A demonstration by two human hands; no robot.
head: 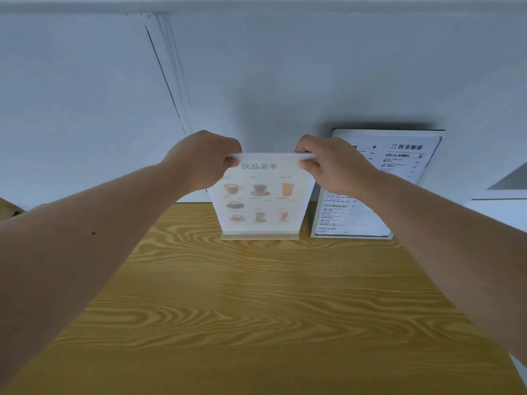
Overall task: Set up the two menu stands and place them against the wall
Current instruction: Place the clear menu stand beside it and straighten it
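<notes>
a pale grey wall (285,81) rises just behind both hands, above a yellow wood-grain table (256,303). right of the right hand (333,165), partly hidden by its wrist, stands a white text menu stand (399,178) reading "special", "cold drinks", "white tea". the left hand (204,161) and right hand pinch the top corners of a clear drinks-picture menu stand with a wooden base (261,201), headed "饮品菜单", upright on the table below the closed fingers.

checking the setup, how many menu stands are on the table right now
2. The picture menu stand is at the table's far edge, its top corners pinched by the left hand and right hand. The text menu stand stands just right of it, by the wall.
</notes>
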